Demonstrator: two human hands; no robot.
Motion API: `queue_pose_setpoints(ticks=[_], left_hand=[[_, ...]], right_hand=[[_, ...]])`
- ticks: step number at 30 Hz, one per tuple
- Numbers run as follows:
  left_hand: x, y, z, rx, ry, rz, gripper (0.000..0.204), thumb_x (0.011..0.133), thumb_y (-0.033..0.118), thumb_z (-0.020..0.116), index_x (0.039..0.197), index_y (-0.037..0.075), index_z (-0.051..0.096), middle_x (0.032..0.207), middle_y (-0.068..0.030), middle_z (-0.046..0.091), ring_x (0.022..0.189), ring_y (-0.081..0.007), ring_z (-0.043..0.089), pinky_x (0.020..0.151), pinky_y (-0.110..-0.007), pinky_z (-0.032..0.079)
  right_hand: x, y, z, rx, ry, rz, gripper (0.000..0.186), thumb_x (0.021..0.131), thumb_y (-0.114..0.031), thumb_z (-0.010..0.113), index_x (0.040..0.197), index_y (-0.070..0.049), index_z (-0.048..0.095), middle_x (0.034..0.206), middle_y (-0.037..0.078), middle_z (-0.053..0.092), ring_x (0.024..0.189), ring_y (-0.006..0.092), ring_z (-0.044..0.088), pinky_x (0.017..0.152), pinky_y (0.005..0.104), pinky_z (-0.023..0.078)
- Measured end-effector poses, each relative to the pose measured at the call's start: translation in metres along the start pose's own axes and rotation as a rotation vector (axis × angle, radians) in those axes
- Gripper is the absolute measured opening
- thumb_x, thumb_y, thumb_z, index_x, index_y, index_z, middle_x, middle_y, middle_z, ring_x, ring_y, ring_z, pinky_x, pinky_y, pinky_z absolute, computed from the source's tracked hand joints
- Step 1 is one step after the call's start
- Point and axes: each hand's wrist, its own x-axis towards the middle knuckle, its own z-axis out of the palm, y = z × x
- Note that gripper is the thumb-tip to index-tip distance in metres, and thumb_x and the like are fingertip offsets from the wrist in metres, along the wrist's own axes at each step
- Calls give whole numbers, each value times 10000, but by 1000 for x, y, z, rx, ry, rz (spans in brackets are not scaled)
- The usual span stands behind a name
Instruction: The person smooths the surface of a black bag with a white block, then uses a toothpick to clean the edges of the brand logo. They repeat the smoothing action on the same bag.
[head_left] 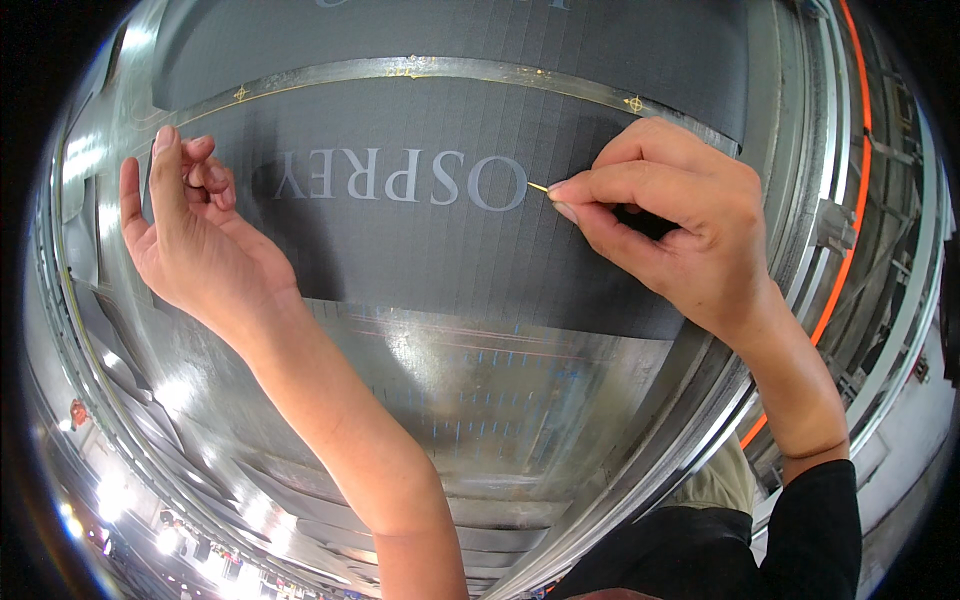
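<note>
A dark grey fabric panel lies flat on a metal table, with pale grey lettering printed upside down across it. Between thumb and index finger, my right hand pinches a thin yellowish pointed stick. Its tip points left, right at the edge of the rounded letter at the lettering's right end; whether it touches the fabric I cannot tell. My left hand is over the panel's left end, palm turned up and holding nothing. Some of its fingers stretch out apart while others curl in.
Beyond the panel lies a second dark fabric piece, separated by a metal strip with yellow marks. The bare metal tabletop nearer me carries blue and red lines. Metal rails and an orange cable run along the right side.
</note>
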Motion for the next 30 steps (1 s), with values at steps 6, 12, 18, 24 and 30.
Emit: queue_pose_setpoints(ticks=[6, 12, 18, 24, 30], left_hand=[[-2, 3, 9, -69, 73, 11, 572, 883, 26, 741, 1318, -60, 379, 794, -158, 686, 617, -102, 565, 544, -198, 385], [-2, 3, 7, -74, 80, 4, 590, 890, 30, 735, 1332, -59, 355, 792, -155, 685, 607, -99, 546, 543, -200, 382], [0, 3, 3, -82, 76, 10, 600, 893, 37, 733, 1340, -64, 345, 787, -155, 684, 600, -96, 538, 541, -197, 376], [-2, 2, 4, -85, 70, 2, 611, 888, 43, 738, 1343, -67, 346, 789, -159, 683, 600, -99, 531, 545, -205, 373], [-2, 3, 5, -65, 64, 0, 602, 883, 43, 738, 1331, -68, 352, 788, -160, 681, 600, -104, 532, 543, -208, 375]], right_hand=[[5, -11, -6, 122, 11, 192, 182, 791, 73, 765, 935, -38, 773, 828, 19, 653, 664, 56, 554, 556, 199, 411], [40, -14, 0, 89, -55, 10, 160, 819, 75, 730, 941, -23, 762, 827, 18, 633, 658, 50, 535, 553, 191, 395], [49, -5, 2, 61, -117, -23, 150, 817, 67, 735, 940, -15, 757, 821, 19, 631, 653, 59, 536, 551, 203, 410], [38, 4, 11, 65, -96, -68, 164, 801, 68, 744, 939, -20, 761, 811, 28, 633, 643, 72, 540, 546, 204, 412], [35, 10, 17, 72, -57, -136, 172, 786, 67, 756, 931, -25, 762, 804, 40, 638, 655, 95, 576, 548, 210, 438]])
